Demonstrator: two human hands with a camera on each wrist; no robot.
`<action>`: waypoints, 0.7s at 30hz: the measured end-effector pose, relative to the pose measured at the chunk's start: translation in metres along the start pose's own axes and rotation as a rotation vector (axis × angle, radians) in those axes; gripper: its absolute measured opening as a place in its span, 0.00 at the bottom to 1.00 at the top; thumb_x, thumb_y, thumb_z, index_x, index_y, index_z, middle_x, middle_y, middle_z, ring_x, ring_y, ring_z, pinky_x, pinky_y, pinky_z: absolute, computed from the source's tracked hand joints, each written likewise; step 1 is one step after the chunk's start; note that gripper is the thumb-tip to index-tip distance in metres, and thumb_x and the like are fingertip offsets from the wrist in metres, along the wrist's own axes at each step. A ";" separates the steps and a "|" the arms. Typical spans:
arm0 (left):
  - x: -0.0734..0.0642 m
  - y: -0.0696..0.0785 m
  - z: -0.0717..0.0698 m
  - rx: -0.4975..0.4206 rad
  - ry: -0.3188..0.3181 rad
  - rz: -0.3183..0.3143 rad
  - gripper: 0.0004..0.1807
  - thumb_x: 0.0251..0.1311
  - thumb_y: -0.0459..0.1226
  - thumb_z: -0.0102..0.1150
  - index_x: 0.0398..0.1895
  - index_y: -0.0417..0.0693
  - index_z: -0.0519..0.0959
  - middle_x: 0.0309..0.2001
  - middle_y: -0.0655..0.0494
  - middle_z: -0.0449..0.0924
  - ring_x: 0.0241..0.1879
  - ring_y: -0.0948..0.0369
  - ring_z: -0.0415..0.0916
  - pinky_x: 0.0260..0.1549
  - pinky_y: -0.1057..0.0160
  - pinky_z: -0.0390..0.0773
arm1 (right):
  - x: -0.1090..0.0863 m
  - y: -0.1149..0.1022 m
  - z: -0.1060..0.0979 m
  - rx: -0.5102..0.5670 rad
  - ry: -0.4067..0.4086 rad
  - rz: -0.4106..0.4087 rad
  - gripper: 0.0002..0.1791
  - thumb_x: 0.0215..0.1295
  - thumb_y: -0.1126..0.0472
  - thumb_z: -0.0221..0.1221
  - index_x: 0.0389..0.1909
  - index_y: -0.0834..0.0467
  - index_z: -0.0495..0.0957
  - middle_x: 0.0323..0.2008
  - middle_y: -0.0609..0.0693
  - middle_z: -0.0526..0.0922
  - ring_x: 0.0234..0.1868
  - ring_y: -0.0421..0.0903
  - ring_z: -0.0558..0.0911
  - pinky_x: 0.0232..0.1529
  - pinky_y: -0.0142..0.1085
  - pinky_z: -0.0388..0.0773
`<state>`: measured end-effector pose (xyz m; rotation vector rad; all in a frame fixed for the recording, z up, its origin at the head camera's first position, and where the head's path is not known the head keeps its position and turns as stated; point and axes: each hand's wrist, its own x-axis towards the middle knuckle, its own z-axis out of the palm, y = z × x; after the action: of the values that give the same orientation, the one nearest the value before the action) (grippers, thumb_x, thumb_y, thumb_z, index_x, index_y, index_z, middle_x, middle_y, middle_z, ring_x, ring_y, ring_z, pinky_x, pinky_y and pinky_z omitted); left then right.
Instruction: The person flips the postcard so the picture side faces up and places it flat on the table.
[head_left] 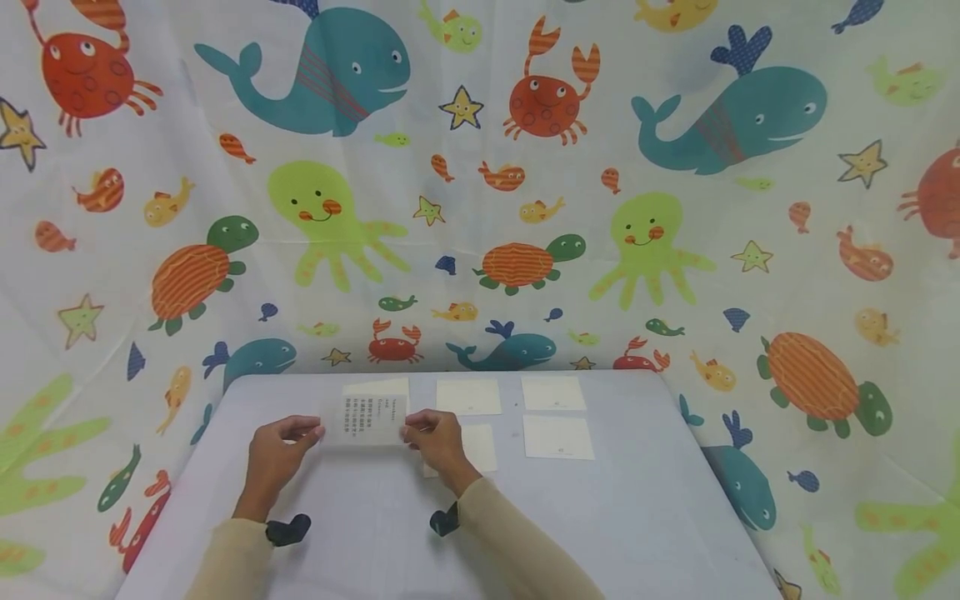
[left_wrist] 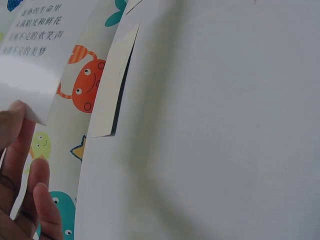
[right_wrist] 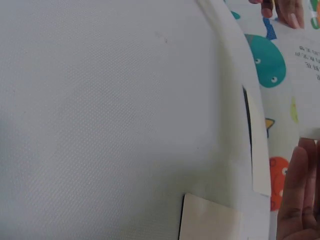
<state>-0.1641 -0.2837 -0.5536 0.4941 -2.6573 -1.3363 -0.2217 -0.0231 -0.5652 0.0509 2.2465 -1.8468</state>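
Observation:
Both hands hold up a white printed card (head_left: 365, 435) above the table's far left part. Its lines of Chinese characters and a few English words run sideways in the head view. The left hand (head_left: 272, 460) pinches the card's left edge between thumb and fingers. At the opposite edge, the right hand (head_left: 444, 446) pinches it the same way. In the left wrist view the card (left_wrist: 37, 75) shows its text with a glare below. Directly behind it lies a cream card (head_left: 377, 386), partly covered. Another cream card (head_left: 482, 446) is half hidden by the right hand.
Three more cream cards lie on the white table (head_left: 637, 517): a back middle card (head_left: 468, 396), a back right card (head_left: 553, 392) and a card in front of that one (head_left: 558, 437). A curtain (head_left: 465, 225) with sea animals hangs behind the table.

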 end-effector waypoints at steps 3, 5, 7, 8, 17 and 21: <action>0.000 0.000 0.001 -0.004 0.010 -0.014 0.19 0.72 0.45 0.67 0.58 0.44 0.85 0.54 0.40 0.88 0.57 0.47 0.78 0.47 0.61 0.80 | 0.001 -0.001 0.002 0.009 0.017 0.008 0.06 0.66 0.62 0.72 0.41 0.50 0.89 0.35 0.45 0.87 0.34 0.42 0.88 0.45 0.37 0.89; 0.000 0.000 0.001 -0.004 0.014 -0.019 0.19 0.71 0.45 0.68 0.59 0.46 0.85 0.53 0.41 0.88 0.56 0.47 0.78 0.44 0.66 0.77 | 0.001 -0.001 0.003 0.015 0.027 0.004 0.08 0.66 0.63 0.72 0.44 0.49 0.87 0.35 0.46 0.87 0.33 0.42 0.88 0.44 0.37 0.89; 0.000 -0.001 0.002 -0.006 0.016 -0.021 0.19 0.71 0.45 0.68 0.59 0.46 0.85 0.53 0.41 0.88 0.55 0.48 0.78 0.44 0.66 0.76 | 0.002 -0.001 0.004 0.022 0.039 -0.005 0.10 0.66 0.63 0.72 0.46 0.48 0.86 0.35 0.46 0.86 0.32 0.43 0.88 0.43 0.37 0.89; 0.000 -0.002 0.002 -0.004 0.019 -0.021 0.19 0.71 0.45 0.68 0.59 0.47 0.85 0.53 0.41 0.89 0.55 0.48 0.79 0.44 0.65 0.76 | 0.002 -0.001 0.005 0.028 0.043 -0.010 0.11 0.66 0.63 0.72 0.46 0.47 0.86 0.35 0.46 0.86 0.32 0.43 0.88 0.42 0.37 0.89; -0.001 -0.006 0.006 0.012 0.048 0.009 0.20 0.70 0.44 0.69 0.62 0.50 0.84 0.51 0.44 0.90 0.50 0.51 0.79 0.45 0.63 0.76 | -0.001 0.000 0.009 0.011 0.078 -0.031 0.16 0.64 0.65 0.73 0.48 0.44 0.87 0.35 0.44 0.86 0.31 0.42 0.88 0.38 0.37 0.88; -0.001 -0.007 0.005 0.027 0.039 0.011 0.19 0.70 0.43 0.69 0.61 0.48 0.84 0.50 0.43 0.90 0.49 0.51 0.79 0.43 0.64 0.76 | -0.002 0.000 0.011 -0.020 0.090 -0.021 0.15 0.64 0.64 0.73 0.49 0.44 0.87 0.34 0.43 0.86 0.30 0.42 0.88 0.38 0.37 0.88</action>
<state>-0.1625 -0.2833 -0.5621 0.5025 -2.6461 -1.2759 -0.2180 -0.0338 -0.5670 0.1090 2.3339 -1.8682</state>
